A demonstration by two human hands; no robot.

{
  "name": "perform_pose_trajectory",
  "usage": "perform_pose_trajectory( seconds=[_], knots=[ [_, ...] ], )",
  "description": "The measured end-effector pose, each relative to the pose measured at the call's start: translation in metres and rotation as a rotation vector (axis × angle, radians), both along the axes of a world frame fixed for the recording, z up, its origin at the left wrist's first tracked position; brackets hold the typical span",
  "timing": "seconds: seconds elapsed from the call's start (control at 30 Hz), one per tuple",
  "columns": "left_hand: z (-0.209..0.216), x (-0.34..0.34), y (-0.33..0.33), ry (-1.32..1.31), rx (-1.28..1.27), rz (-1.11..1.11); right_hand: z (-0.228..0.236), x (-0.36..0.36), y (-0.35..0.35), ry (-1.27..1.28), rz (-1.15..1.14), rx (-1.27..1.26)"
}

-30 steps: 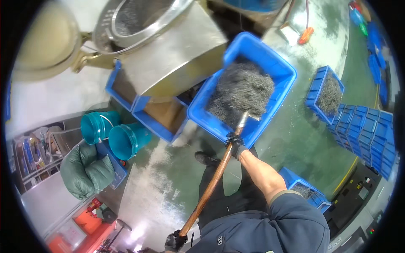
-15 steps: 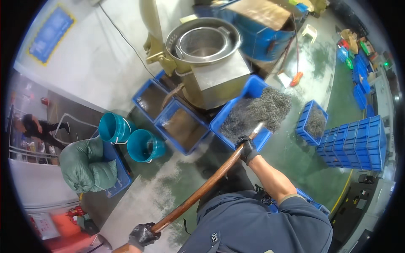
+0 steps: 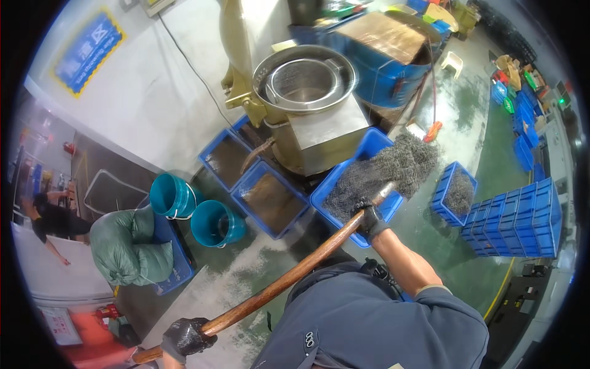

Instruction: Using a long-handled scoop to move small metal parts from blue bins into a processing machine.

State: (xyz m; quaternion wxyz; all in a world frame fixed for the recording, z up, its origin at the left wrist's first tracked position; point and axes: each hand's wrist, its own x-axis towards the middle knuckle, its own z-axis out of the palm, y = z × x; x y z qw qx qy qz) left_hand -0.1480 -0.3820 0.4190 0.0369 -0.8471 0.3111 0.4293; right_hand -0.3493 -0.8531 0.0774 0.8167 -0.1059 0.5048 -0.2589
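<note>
Both my hands wear dark gloves and grip a long wooden shovel handle [image 3: 289,278]. My right hand [image 3: 369,219] holds it near the blade end, at the rim of a blue crate [image 3: 348,171] heaped with small grey metal parts [image 3: 393,167]. My left hand [image 3: 184,338] holds the butt end at the lower left. The blade is buried in the grey heap and mostly hidden. A steel drum machine [image 3: 305,86] on a metal housing stands just behind the crate.
Two blue crates [image 3: 252,178] of brown material lie left of the machine. Two teal buckets [image 3: 193,209] and a green sack [image 3: 126,246] sit further left. Stacked blue crates [image 3: 522,215] stand at right, beside one with grey parts [image 3: 458,190]. Another person [image 3: 52,218] works at far left.
The view has pulled back and tilted up, bringing the drum machine to the centre. My left hand on the handle's end has come into sight. The shovel stays in the grey heap.
</note>
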Motion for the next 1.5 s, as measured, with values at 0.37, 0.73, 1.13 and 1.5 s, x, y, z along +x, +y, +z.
perform_pose_trajectory(
  seconds=[0.37, 0.73, 1.13, 1.5],
  knots=[
    [0.016, 0.024, -0.041, 0.001, -0.026, 0.07, 0.064, 0.042, -0.047, -0.161, 0.04, -0.023],
    [0.013, 0.042, -0.067, -0.057, -0.055, 0.14, 0.105, 0.155, -0.108, -0.236, 0.128, -0.038],
    [-0.076, 0.036, -0.091, 0.828, -0.324, 1.033, 0.09, 0.303, -0.153, 0.095, 0.437, -0.308],
    [-0.143, 0.048, -0.084, 1.245, -0.314, 0.935, 0.001, 0.346, -0.186, 0.535, 0.538, -0.802]
  ],
)
